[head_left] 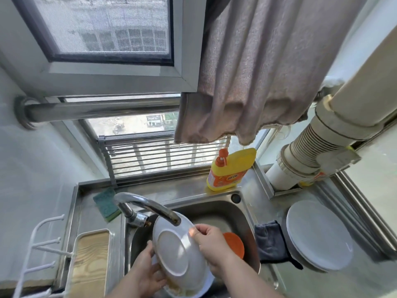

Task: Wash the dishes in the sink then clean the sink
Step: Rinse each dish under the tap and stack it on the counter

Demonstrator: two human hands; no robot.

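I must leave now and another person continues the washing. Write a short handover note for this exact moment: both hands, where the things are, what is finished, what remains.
Left hand grips the lower edge of the white plate; right hand holds its right rim. The plate is tilted under the faucet, over the sink.
Another dirty plate lies below it; an orange dish sits in the basin.
Done, it seems: white plates stacked right of the sink.
Left: finish this plate, wash the rest, then clean the sink. Sponge and detergent bottle stand behind.
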